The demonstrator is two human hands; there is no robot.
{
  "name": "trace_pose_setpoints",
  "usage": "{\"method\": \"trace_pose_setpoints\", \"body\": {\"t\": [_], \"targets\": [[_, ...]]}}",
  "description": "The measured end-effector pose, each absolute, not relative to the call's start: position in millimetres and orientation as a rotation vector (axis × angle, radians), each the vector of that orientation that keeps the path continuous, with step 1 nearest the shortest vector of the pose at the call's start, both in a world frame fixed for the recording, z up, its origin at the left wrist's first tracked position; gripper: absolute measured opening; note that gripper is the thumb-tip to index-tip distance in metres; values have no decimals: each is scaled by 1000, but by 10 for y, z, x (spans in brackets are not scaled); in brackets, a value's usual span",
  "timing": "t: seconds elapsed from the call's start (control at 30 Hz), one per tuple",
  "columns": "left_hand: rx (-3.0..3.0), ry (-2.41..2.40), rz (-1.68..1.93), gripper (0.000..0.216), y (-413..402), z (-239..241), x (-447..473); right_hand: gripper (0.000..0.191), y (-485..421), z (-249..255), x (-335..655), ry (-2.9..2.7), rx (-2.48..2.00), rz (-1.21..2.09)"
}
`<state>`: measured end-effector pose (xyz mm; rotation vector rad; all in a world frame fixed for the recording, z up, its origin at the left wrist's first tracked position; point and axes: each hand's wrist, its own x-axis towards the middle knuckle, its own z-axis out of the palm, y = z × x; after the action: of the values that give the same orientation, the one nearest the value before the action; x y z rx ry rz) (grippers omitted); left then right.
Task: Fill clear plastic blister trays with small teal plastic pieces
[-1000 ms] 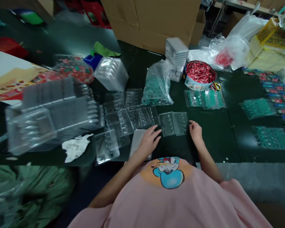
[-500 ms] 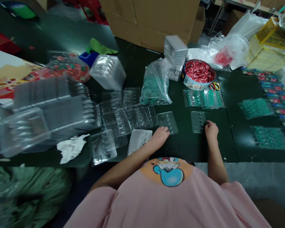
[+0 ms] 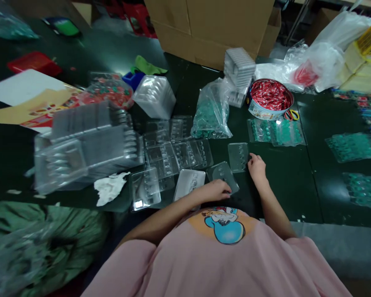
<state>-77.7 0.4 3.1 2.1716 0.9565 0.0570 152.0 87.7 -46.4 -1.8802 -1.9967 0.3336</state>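
Note:
My left hand is closed at the near edge of a clear plastic blister tray, which lies turned at an angle close to my body. A second clear blister tray lies flat just beyond it, its long side upright in view. At its right edge my right hand is closed, fingers pinching the rim. Left of my left hand lies a whitish blister tray, partly covered by my forearm. Several more clear trays overlap on the dark table beside it.
Big stacks of clear trays stand at left, near a crumpled white tissue. Ahead are a bag of green pieces, a round tin of red wrapped pieces and scissors. Green-filled trays lie at right.
My right hand has slid its tray left, up beside the other one. My left hand has drawn its tray nearer my body and turned it. The head view has shifted left.

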Motion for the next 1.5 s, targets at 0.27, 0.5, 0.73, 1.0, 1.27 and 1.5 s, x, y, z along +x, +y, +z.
{"method": "trace_pose_setpoints", "body": {"t": [0.27, 0.5, 0.73, 1.0, 1.27, 1.5], "targets": [[2316, 1675, 83, 18, 593, 84, -1307, 38, 1072, -231, 1280, -2140, -1644, 363], [2393, 1547, -41, 18, 492, -50, -1038, 30, 920, -292, 1156, -2321, -1381, 473], [2407, 1537, -11, 18, 386, -52, -918, 31, 792, -257, 1377, -2260, -1622, 346], [2431, 1608, 109, 22, 335, 107, -860, 26, 459, -59, 1069, -1962, -1277, 1076], [2119, 1621, 453, 22, 398, 241, -1059, 20, 623, -38, 963, -1560, -1360, 1120], [1466, 1310, 733, 31, 375, 224, -1192, 22, 610, -18, 966, -1430, -1364, 1164]]}}
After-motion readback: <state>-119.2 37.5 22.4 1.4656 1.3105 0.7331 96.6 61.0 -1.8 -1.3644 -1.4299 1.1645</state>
